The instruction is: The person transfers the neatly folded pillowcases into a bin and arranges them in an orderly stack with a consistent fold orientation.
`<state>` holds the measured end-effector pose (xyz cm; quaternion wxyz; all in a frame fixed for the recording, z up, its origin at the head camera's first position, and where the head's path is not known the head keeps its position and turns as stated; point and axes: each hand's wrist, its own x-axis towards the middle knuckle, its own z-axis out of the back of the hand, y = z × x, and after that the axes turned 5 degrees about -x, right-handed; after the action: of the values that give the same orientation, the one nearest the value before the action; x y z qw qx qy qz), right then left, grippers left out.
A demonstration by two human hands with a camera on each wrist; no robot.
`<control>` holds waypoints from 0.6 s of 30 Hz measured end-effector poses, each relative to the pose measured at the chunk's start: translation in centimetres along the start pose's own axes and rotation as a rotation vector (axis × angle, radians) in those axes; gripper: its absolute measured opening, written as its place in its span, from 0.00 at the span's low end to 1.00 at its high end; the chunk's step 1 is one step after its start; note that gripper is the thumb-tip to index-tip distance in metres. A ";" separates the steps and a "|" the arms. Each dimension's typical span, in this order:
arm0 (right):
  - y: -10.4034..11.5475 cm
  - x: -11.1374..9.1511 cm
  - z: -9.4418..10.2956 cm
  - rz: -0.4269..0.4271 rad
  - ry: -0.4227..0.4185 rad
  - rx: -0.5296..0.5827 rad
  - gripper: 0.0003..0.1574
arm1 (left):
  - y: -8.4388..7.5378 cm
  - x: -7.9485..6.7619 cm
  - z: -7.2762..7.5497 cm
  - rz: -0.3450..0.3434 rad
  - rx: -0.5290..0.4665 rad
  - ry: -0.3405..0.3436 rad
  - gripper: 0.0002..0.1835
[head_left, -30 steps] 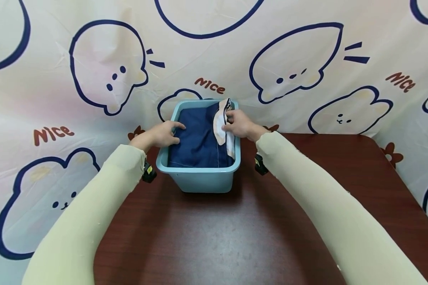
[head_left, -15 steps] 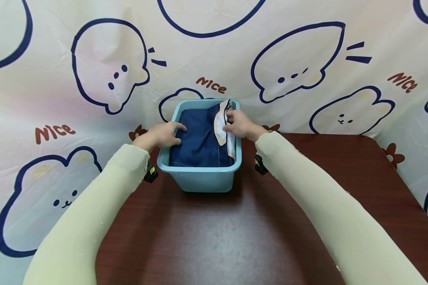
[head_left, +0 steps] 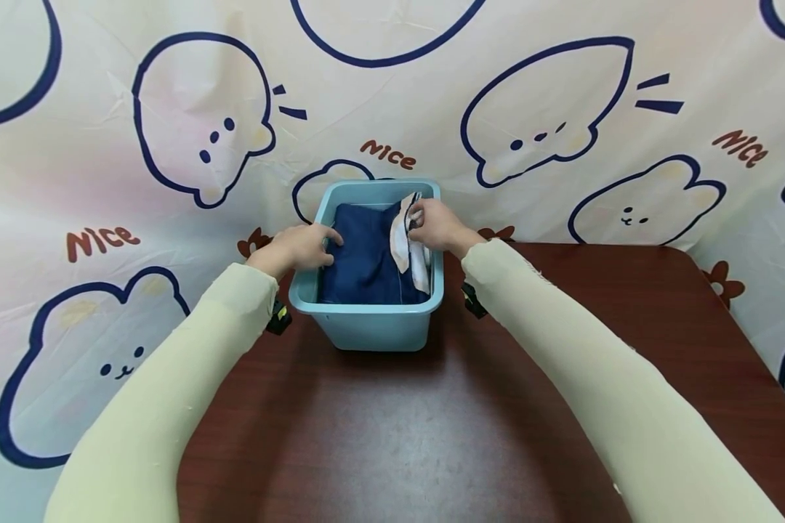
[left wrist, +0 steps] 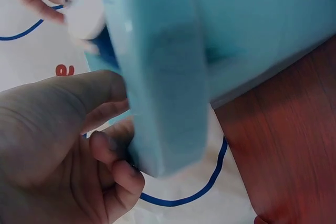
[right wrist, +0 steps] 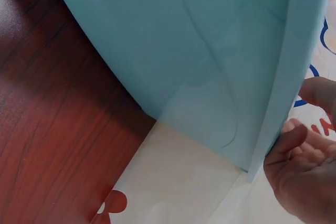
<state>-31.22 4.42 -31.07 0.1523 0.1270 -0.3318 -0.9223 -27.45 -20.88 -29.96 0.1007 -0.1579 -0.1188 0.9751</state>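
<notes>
Folded navy cloth [head_left: 363,254] lies inside a light blue plastic basin [head_left: 373,327]. Along its right side runs a white and peach section [head_left: 400,240] with dark lines. My right hand [head_left: 438,226] reaches over the basin's right rim and pinches this pale section near the far corner. My left hand [head_left: 294,248] comes over the left rim, thumb and forefinger spread apart at the navy cloth's left edge. In the left wrist view, the rim hides the fingertips of the left hand [left wrist: 68,124]. The right wrist view shows the right hand [right wrist: 304,166] bent beyond the rim.
The basin stands on a dark red-brown wooden table [head_left: 379,436], close against a pale curtain [head_left: 379,94] printed with blue outlines, red words and brown flowers. The table's right edge slants toward the lower right.
The cloth's left edge has shifted a little right, away from the basin wall. The pale section sits lower and more bunched, and my right hand has moved slightly left. My left hand is nearly still.
</notes>
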 end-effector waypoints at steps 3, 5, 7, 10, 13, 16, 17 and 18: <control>0.4 -0.2 -0.1 -0.008 -0.008 -0.037 0.30 | -0.1 -0.1 0.0 -0.013 0.033 0.009 0.21; 0.5 -0.3 -0.2 -0.017 -0.004 -0.063 0.30 | -0.1 0.0 -0.1 -0.020 0.040 0.010 0.20; 0.4 -0.3 -0.2 -0.018 -0.001 -0.079 0.29 | 0.0 0.0 -0.2 -0.027 0.037 0.008 0.19; 0.3 -0.3 -0.2 -0.009 0.004 -0.068 0.27 | 0.2 0.0 -0.2 -0.028 0.029 0.006 0.20; 0.0 -0.2 -0.3 0.009 -0.001 -0.053 0.26 | 0.3 0.0 -0.2 -0.030 0.020 0.002 0.21; -0.2 -0.2 -0.3 0.028 -0.012 -0.028 0.25 | 0.4 -0.1 -0.2 -0.032 0.004 -0.007 0.22; -0.2 -0.2 -0.4 0.036 -0.017 -0.018 0.24 | 0.4 -0.1 -0.3 -0.032 -0.002 -0.010 0.22; -0.3 -0.2 -0.4 0.045 -0.021 -0.006 0.24 | 0.4 -0.1 -0.3 -0.032 -0.007 -0.014 0.22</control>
<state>-30.94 4.50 -31.53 0.1697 0.1092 -0.3332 -0.9210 -27.29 -21.27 -30.27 0.1148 -0.1498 -0.1255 0.9740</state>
